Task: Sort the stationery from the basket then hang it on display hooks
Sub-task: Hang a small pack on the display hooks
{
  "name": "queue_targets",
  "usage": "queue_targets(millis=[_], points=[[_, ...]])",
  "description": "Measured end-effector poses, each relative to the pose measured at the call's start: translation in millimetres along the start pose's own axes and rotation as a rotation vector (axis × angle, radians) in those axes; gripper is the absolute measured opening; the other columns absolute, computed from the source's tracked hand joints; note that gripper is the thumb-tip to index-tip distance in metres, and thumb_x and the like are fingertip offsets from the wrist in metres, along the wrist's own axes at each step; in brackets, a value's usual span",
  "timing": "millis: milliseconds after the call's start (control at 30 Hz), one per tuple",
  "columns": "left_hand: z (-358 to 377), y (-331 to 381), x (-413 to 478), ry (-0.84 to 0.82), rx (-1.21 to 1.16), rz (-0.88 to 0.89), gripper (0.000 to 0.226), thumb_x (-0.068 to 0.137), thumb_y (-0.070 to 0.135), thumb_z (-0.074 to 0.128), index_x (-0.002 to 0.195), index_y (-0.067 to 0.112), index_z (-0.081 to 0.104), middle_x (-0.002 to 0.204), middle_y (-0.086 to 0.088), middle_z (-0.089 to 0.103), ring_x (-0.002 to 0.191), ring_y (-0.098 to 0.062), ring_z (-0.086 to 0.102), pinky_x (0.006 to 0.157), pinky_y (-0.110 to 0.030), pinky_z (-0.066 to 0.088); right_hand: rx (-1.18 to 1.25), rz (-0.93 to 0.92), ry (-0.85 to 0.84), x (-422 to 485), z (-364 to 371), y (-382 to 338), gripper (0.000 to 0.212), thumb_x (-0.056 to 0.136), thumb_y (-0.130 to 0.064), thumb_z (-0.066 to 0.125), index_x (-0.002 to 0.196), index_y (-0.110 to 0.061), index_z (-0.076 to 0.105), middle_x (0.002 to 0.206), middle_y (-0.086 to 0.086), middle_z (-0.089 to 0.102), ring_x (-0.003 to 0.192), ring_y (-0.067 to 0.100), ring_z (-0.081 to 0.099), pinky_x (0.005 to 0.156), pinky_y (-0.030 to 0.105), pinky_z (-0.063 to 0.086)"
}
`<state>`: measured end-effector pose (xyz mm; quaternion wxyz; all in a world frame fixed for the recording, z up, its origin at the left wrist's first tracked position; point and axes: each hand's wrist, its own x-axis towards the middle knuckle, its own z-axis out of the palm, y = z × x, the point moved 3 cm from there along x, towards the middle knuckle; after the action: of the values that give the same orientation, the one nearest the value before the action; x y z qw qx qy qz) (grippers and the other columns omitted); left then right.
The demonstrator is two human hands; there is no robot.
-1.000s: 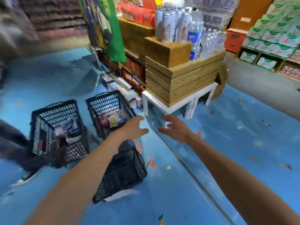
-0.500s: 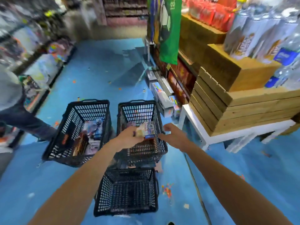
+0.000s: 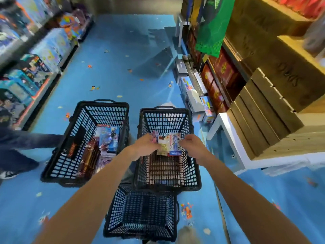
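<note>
No legible txt. Orange lettering on black pack (image 3: 73,147) in left basket (image 3: 84,110), stamps on crates (image 3: 288,74), print on packets (image 3: 169,144): too blurred.

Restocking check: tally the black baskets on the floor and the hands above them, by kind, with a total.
Black baskets: 3 (left basket, right basket, near basket)
Hands: 2 (left hand, right hand), both gripping packets
Total: 5

blue floor (image 3: 114,76) with small bright specks, black left basket (image 3: 58,164) and right basket (image 3: 165,118) side by side, near basket (image 3: 140,217), small boxes (image 3: 195,101) along one side
</note>
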<state>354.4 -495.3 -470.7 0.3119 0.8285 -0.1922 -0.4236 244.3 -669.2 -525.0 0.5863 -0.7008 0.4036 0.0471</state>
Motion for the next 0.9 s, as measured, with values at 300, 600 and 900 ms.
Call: queue_targets(millis=[300, 600, 900], points=[[17, -57, 146, -0.1, -0.218, -0.154, 0.023, 0.097, 0.024, 0.069, 0.12, 0.019, 0.067, 0.103, 0.009, 0.069, 0.088, -0.001, 0.056, 0.076, -0.019, 0.042, 0.032, 0.187, -0.081, 127, 35, 24, 0.046, 0.098, -0.024, 0.065, 0.137, -0.008, 0.046, 0.126, 0.011, 0.054, 0.108, 0.023, 0.052, 0.09, 0.036, 0.04], [86, -162, 308, -0.023, -0.349, -0.462, 0.098, 0.078, 0.055, 0.074, 0.157, 0.016, 0.032, 0.157, -0.003, 0.044, 0.14, -0.024, 0.046, 0.116, -0.041, 0.04, -0.044, 0.374, -0.077, 276, 90, 96, 0.028, 0.096, -0.022, 0.066, 0.116, -0.005, 0.057, 0.107, 0.012, 0.06, 0.1, 0.029, 0.057, 0.084, 0.037, 0.046], [125, -182, 352, 0.059, -0.452, -0.527, 0.053, 0.088, 0.027, 0.076, 0.136, 0.017, 0.058, 0.13, 0.001, 0.063, 0.114, -0.016, 0.057, 0.1, -0.031, 0.047, -0.275, 0.334, -0.041, 323, 119, 154, 0.037, 0.09, -0.019, 0.066, 0.124, -0.01, 0.056, 0.12, 0.005, 0.065, 0.107, 0.026, 0.063, 0.086, 0.034, 0.053]])
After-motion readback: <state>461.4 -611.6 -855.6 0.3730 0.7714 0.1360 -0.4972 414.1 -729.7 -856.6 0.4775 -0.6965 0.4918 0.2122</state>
